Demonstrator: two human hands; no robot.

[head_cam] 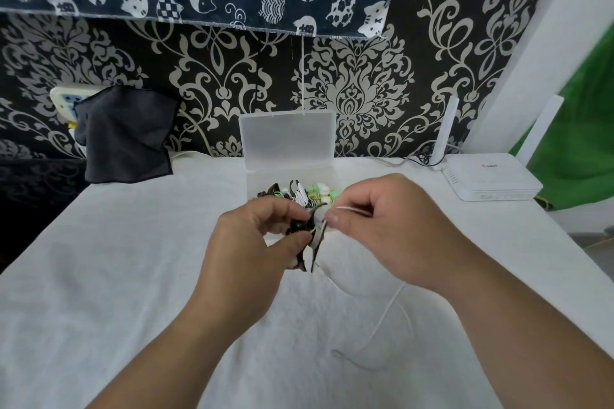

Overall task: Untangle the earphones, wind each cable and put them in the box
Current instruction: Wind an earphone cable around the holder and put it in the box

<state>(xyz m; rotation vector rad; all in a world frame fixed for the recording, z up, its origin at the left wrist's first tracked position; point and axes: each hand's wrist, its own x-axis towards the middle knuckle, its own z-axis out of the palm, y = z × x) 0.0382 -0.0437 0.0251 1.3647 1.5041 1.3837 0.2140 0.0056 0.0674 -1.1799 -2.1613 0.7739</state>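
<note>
Snagging risk imo: left hand (262, 236) clamps black wound earphone bundle (299, 226), right hand (382, 229) pinches thin white cable (352, 209); yank it and the loops probably tighten.

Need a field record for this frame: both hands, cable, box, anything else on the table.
left hand: grips dark earphone bundle above the table
right hand: pinches white cable beside the bundle
white cable: slack end trails down onto the table
box: open, lid upright against the wall
stored earphones: black, green and white pieces inside the box
off-task: router far right, dark cloth far left
</note>
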